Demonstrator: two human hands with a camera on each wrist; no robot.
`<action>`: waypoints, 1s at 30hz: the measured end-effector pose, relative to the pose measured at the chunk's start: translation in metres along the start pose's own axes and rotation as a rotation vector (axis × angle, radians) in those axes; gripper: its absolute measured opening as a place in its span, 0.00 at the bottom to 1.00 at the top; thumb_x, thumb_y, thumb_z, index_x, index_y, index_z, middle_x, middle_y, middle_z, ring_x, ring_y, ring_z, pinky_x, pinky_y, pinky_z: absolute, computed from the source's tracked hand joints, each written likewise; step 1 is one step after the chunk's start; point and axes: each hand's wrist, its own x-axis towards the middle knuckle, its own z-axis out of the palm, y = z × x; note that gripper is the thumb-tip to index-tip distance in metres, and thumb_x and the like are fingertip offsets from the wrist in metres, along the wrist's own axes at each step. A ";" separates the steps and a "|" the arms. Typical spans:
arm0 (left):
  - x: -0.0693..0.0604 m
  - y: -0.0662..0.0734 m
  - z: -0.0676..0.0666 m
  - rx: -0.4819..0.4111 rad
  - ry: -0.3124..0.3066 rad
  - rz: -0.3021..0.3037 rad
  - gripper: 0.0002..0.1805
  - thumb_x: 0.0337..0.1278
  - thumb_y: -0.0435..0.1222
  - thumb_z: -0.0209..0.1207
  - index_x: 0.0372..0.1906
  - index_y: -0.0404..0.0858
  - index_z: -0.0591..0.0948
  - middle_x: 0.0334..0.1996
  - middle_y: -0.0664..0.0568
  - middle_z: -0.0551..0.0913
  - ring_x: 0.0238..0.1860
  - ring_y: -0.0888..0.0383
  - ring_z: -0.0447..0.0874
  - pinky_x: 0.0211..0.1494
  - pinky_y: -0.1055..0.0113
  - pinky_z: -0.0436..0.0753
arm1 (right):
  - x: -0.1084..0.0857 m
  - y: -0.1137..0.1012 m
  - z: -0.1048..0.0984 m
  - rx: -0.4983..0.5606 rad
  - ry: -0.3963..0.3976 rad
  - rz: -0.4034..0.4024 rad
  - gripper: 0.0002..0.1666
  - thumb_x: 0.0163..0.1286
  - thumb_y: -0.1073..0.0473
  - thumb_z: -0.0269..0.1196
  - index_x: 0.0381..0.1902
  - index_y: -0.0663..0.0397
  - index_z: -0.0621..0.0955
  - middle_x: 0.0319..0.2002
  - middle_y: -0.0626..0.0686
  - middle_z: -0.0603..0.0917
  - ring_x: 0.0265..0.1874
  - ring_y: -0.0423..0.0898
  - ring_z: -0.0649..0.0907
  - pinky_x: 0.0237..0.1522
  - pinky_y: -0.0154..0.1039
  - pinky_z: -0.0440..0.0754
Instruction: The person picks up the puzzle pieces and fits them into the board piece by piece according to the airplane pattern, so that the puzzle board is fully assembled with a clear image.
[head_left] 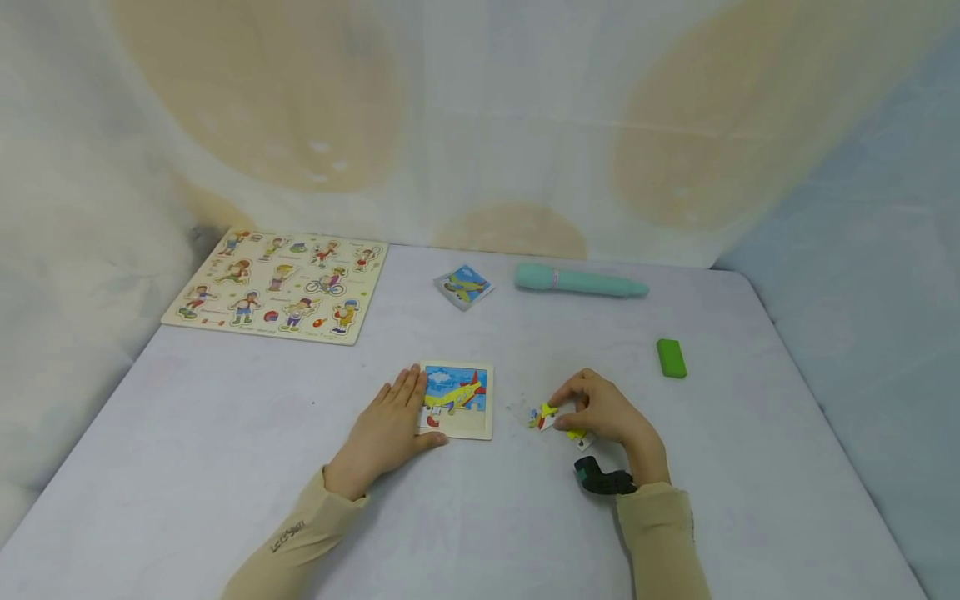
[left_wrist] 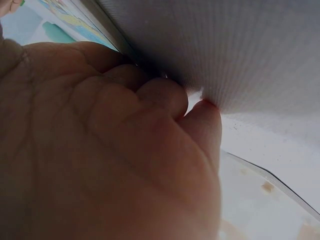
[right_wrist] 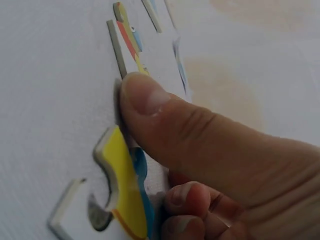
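Note:
A small wooden jigsaw board with a partly filled yellow airplane picture lies at the middle of the table. My left hand rests along its left edge, fingers straight, with the thumb by the near edge. In the left wrist view the palm of that hand hides most of the board. To the right of the board, my right hand pinches a puzzle piece of white, red and yellow at the table surface. Under this hand lies another, mostly yellow piece, next to a white corner.
At the back left lies a large wooden board with sports figures. Behind the jigsaw is an airplane picture card. A mint-green microphone-shaped tube lies at the back, and a green block sits at the right.

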 end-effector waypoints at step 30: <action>0.001 0.000 0.000 0.020 0.003 -0.004 0.54 0.55 0.59 0.62 0.73 0.27 0.54 0.76 0.36 0.50 0.77 0.41 0.48 0.77 0.45 0.56 | 0.006 0.003 0.004 0.006 0.079 -0.027 0.05 0.60 0.66 0.68 0.33 0.59 0.80 0.31 0.54 0.83 0.27 0.42 0.76 0.29 0.31 0.74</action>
